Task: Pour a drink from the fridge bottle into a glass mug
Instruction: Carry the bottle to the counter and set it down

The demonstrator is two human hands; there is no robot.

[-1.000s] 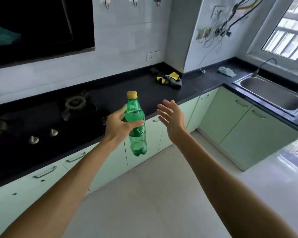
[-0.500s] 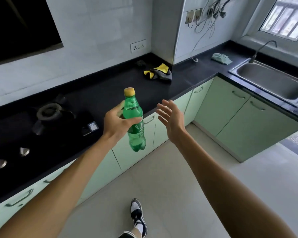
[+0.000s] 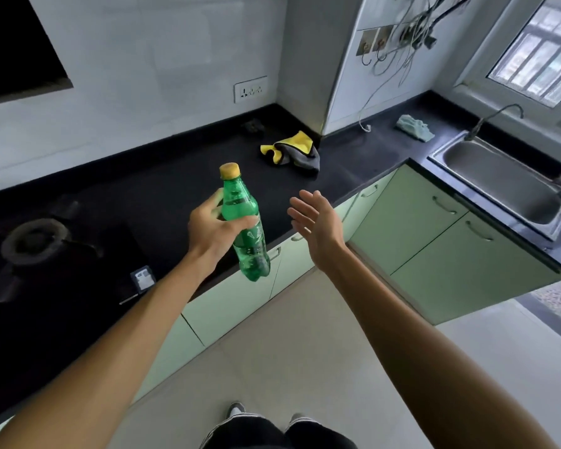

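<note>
One bottle (image 3: 247, 229) in left hand (image 3: 212, 233)

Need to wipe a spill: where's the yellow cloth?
Head view, upper centre: the yellow cloth lies on the black counter by the pillar, beyond the bottle.

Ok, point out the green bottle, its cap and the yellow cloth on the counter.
green bottle (image 3: 252, 254): head view, lower body, on the label.
cap (image 3: 229, 170): head view, side of the yellow cap.
yellow cloth (image 3: 300, 143): head view, on its yellow fold.
</note>
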